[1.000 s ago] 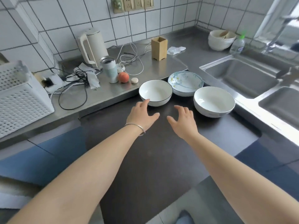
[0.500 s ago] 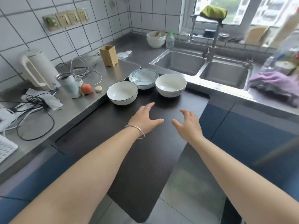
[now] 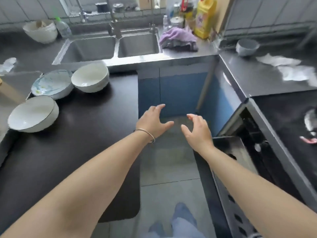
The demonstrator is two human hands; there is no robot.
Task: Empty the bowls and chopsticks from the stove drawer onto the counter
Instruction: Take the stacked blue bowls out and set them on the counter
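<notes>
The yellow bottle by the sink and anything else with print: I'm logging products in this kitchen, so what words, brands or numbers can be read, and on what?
None can be read.
yellow bottle: its purple label is too blurred to read.
clear bottle with the green cap: no legible print.
patterned bowl: a painted pattern, no words.

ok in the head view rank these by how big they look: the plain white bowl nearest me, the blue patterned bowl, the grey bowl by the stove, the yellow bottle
1. Plain white bowl, though it is nearest the camera
2. Blue patterned bowl
3. Yellow bottle
4. Grey bowl, farther off, so its true size is unsure
</notes>
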